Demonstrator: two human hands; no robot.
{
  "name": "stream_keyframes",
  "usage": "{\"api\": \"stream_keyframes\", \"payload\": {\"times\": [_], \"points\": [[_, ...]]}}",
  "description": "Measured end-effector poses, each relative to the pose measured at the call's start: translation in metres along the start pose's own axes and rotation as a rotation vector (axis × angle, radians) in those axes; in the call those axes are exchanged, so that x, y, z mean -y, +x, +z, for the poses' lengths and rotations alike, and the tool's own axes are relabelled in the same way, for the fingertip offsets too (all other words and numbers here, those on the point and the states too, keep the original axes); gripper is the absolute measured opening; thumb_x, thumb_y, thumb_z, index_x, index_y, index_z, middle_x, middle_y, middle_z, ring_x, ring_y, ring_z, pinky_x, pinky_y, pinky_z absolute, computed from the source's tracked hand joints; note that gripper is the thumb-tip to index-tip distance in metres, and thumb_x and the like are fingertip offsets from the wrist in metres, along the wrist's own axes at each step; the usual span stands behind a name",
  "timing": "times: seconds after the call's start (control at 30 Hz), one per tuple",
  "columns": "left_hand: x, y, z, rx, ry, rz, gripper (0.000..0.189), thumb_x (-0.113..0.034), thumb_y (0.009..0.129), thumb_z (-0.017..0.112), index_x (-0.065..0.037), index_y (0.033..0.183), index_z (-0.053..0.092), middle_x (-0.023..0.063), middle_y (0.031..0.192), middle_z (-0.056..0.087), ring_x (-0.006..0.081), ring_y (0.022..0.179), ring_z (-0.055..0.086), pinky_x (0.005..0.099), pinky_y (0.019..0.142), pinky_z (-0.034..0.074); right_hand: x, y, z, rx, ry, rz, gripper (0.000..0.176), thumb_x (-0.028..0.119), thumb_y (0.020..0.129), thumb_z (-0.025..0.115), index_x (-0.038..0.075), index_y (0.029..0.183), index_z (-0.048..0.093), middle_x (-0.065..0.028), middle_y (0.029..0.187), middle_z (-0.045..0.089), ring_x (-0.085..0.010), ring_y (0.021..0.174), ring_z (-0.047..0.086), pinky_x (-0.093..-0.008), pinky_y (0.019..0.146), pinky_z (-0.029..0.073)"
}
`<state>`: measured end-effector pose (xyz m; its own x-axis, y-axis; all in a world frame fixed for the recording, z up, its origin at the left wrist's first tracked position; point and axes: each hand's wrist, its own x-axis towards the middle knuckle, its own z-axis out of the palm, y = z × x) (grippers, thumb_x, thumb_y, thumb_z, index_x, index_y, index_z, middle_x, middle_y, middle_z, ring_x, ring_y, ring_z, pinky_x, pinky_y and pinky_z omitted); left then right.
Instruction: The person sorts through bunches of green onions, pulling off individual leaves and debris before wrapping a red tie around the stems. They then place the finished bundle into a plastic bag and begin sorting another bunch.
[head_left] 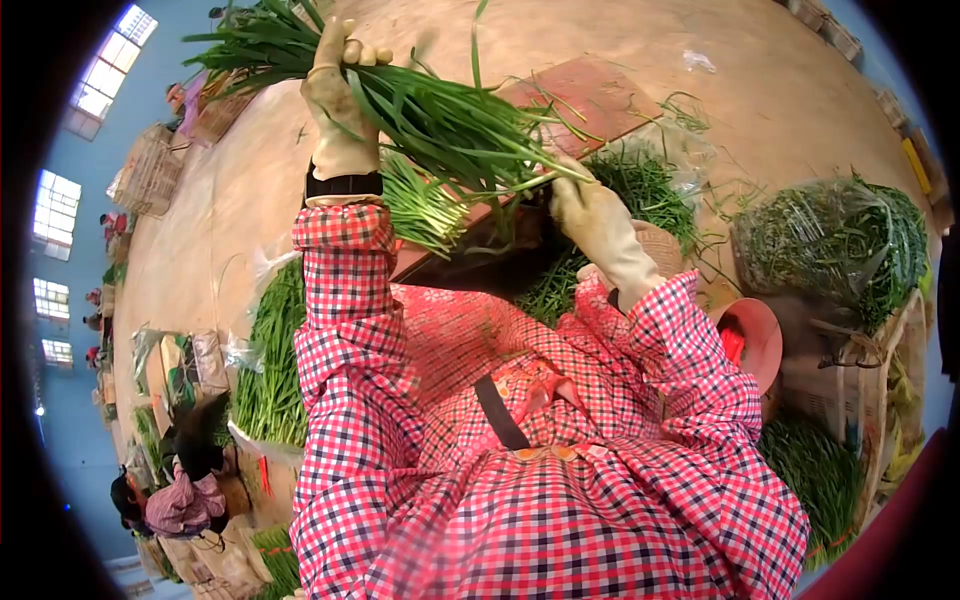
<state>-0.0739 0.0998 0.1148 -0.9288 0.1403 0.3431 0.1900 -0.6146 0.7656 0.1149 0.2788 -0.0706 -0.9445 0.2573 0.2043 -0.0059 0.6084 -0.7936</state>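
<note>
My left hand (342,115), in a cream glove, is wrapped round a large bunch of chives (440,115) held up in front of me. Its leafy tops fan out to the upper left and its stem ends point down to the right. My right hand (597,222), also gloved, is closed at those stem ends, with its fingertips partly hidden. Below the bunch, a smaller bundle of chives (418,205) lies with its pale cut ends toward me. A reddish board (585,95) shows behind, with loose leaves on it.
Loose greens (645,190) lie beyond my right hand. A clear bag of greens (830,245) and a pink bucket (762,345) stand to the right. On the left are stacked chives (272,360) and a seated person (180,500). Wicker baskets (150,175) stand farther back.
</note>
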Motion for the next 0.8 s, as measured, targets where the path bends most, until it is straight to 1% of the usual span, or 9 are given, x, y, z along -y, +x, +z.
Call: {"api": "stream_keyframes", "payload": {"times": [0.07, 0.17, 0.23, 0.3, 0.37, 0.47, 0.5, 0.63, 0.8], "points": [[-0.004, 0.010, -0.019, 0.109, -0.122, -0.033, 0.024, -0.025, 0.094, 0.065, -0.003, 0.095, 0.058, -0.0039, 0.064, 0.042, 0.0105, 0.055, 0.043, 0.0320, 0.063, 0.049, -0.008, -0.012, -0.006, -0.051, 0.033, -0.070, 0.023, 0.022, 0.100, 0.049, 0.009, 0.115, 0.060, -0.0183, 0.090, 0.068, -0.0351, 0.071, 0.066, -0.0393, 0.064, 0.052], [-0.021, 0.013, -0.030, 0.242, -0.301, -0.064, 0.019, -0.023, 0.097, 0.060, -0.006, 0.089, 0.059, -0.0073, 0.060, 0.042, 0.0074, 0.054, 0.043, 0.0292, 0.063, 0.048, -0.021, -0.049, -0.024, -0.034, 0.088, -0.122, 0.027, 0.026, 0.103, 0.043, 0.008, 0.097, 0.062, -0.0187, 0.082, 0.066, -0.0333, 0.071, 0.065, -0.0383, 0.064, 0.051], [-0.029, 0.015, -0.035, 0.409, -0.499, -0.184, 0.020, -0.023, 0.098, 0.058, -0.005, 0.089, 0.060, -0.0076, 0.060, 0.045, 0.0069, 0.056, 0.048, 0.0277, 0.065, 0.048, -0.056, -0.057, -0.026, 0.178, 0.040, 0.222, 0.025, 0.027, 0.102, 0.048, 0.007, 0.103, 0.063, -0.0180, 0.084, 0.067, -0.0296, 0.075, 0.067, -0.0375, 0.067, 0.051], [-0.033, 0.006, -0.028, 0.489, -0.616, -0.217, 0.023, -0.022, 0.100, 0.055, -0.001, 0.092, 0.060, -0.0058, 0.060, 0.046, 0.0078, 0.057, 0.049, 0.0263, 0.069, 0.046, -0.046, -0.045, -0.044, 0.240, 0.472, 0.225, 0.045, 0.035, 0.097, 0.060, 0.004, 0.129, 0.055, -0.0127, 0.111, 0.068, -0.0219, 0.103, 0.064, -0.0365, 0.089, 0.049], [-0.032, 0.002, -0.023, 0.559, -0.687, -0.228, 0.026, -0.023, 0.101, 0.052, 0.001, 0.096, 0.060, -0.0051, 0.061, 0.048, 0.0077, 0.059, 0.051, 0.0253, 0.071, 0.046, -0.010, -0.028, -0.057, 0.216, 0.623, 0.080, 0.060, 0.040, 0.092, 0.066, 0.002, 0.136, 0.049, -0.0126, 0.128, 0.060, -0.0226, 0.117, 0.055, -0.0355, 0.101, 0.043], [-0.018, 0.002, -0.019, 0.682, -0.763, -0.183, 0.032, -0.025, 0.104, 0.046, 0.003, 0.107, 0.060, -0.0046, 0.066, 0.053, 0.0064, 0.062, 0.054, 0.0242, 0.071, 0.047, 0.016, 0.005, -0.043, 0.269, 0.896, -0.060, 0.072, 0.040, 0.088, 0.072, 0.004, 0.142, 0.042, -0.0142, 0.136, 0.054, -0.0228, 0.123, 0.051, -0.0346, 0.104, 0.040], [-0.015, 0.002, -0.019, 0.714, -0.774, -0.198, 0.032, -0.025, 0.104, 0.045, 0.003, 0.108, 0.060, -0.0047, 0.066, 0.053, 0.0064, 0.062, 0.054, 0.0243, 0.071, 0.048, 0.030, 0.011, -0.044, 0.372, 0.953, 0.081, 0.071, 0.040, 0.085, 0.074, 0.005, 0.140, 0.046, -0.0121, 0.133, 0.057, -0.0211, 0.124, 0.051, -0.0338, 0.105, 0.040], [-0.010, 0.006, -0.022, 0.860, -0.806, -0.262, 0.033, -0.028, 0.103, 0.047, 0.002, 0.113, 0.059, -0.0057, 0.066, 0.054, 0.0062, 0.065, 0.056, 0.0245, 0.076, 0.049, 0.050, 0.013, -0.025, 0.265, 1.202, 0.006, 0.044, 0.022, 0.084, 0.078, 0.002, 0.120, 0.063, -0.0030, 0.110, 0.068, -0.0104, 0.097, 0.064, -0.0255, 0.081, 0.054], [-0.011, 0.006, -0.028, 0.972, -0.747, -0.317, 0.029, -0.027, 0.103, 0.048, 0.000, 0.111, 0.057, -0.0067, 0.064, 0.055, 0.0063, 0.068, 0.058, 0.0242, 0.083, 0.048, 0.055, -0.002, -0.022, 0.184, 1.302, 0.103, 0.036, 0.019, 0.085, 0.076, -0.001, 0.113, 0.066, -0.0070, 0.101, 0.072, -0.0122, 0.089, 0.068, -0.0265, 0.080, 0.056]]}}
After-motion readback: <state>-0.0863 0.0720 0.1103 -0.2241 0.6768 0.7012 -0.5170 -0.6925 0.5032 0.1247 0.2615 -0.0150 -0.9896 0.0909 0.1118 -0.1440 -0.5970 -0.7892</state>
